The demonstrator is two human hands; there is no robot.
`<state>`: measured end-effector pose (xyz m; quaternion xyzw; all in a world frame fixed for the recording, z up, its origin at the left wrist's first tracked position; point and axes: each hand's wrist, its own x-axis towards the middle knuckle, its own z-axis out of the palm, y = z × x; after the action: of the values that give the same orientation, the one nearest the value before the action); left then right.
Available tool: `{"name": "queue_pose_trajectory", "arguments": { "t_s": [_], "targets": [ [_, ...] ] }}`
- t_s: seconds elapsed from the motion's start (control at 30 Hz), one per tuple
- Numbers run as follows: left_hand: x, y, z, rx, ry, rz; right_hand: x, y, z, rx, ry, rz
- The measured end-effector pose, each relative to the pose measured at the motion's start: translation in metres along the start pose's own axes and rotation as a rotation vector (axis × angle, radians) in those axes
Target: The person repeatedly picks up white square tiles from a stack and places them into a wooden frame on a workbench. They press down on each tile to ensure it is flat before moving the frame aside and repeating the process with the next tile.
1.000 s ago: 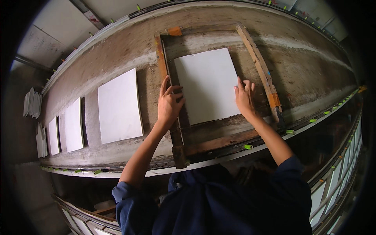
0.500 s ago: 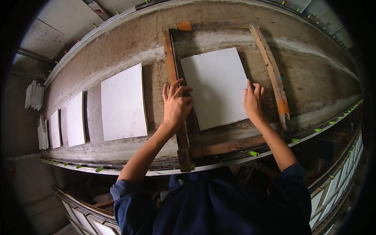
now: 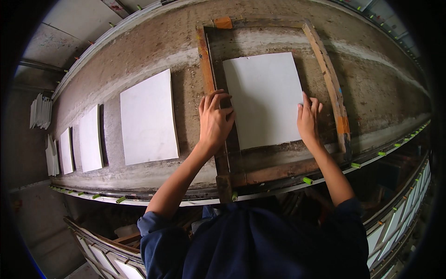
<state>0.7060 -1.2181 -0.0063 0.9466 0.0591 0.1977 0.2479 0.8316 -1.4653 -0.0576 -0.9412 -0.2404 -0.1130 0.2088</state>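
A white rectangular panel (image 3: 267,93) lies flat on the long stained table, within the outline of a worn wooden frame (image 3: 326,69) with orange tape at its corners. My left hand (image 3: 215,118) is on the frame's left bar, its fingers curled over it close to the panel's left edge. At the panel's right edge, my right hand (image 3: 309,118) touches with its outstretched index finger. The thumb is beside it, and the other fingers are loosely bent and apart. Whether a mesh spans the frame cannot be made out.
Left of the frame, a large white panel (image 3: 148,118) and smaller-looking ones (image 3: 90,139) lie in a row. Stacked white sheets (image 3: 41,111) are at the far left. Green clips (image 3: 307,180) line the table's near rail. Racks with white panels (image 3: 392,232) stand below.
The panel has turned slightly clockwise and now sits squarer to the frame. My left fingers have drawn in from a spread pose to curl on the frame bar. The view has shifted a little.
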Motion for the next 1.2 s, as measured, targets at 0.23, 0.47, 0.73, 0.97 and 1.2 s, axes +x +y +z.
{"name": "queue_pose_trajectory", "arguments": {
  "t_s": [0.23, 0.47, 0.73, 0.97, 1.2],
  "targets": [
    [-0.002, -0.001, 0.000, 0.016, -0.005, 0.012, -0.001, -0.001, 0.000, -0.064, -0.029, 0.048],
    [-0.003, 0.003, -0.001, 0.096, -0.035, 0.028, 0.002, -0.006, -0.004, -0.138, -0.062, 0.012],
    [-0.010, 0.016, 0.006, 0.482, -0.236, 0.061, 0.004, -0.014, -0.004, -0.175, -0.040, -0.134],
    [-0.015, 0.047, 0.037, 0.508, -0.336, 0.012, 0.002, -0.033, -0.012, -0.031, -0.215, -0.421],
    [0.050, 0.005, 0.075, 0.293, -0.338, 0.060, 0.071, -0.025, 0.024, -0.012, -0.203, -0.529]
  ]
}}
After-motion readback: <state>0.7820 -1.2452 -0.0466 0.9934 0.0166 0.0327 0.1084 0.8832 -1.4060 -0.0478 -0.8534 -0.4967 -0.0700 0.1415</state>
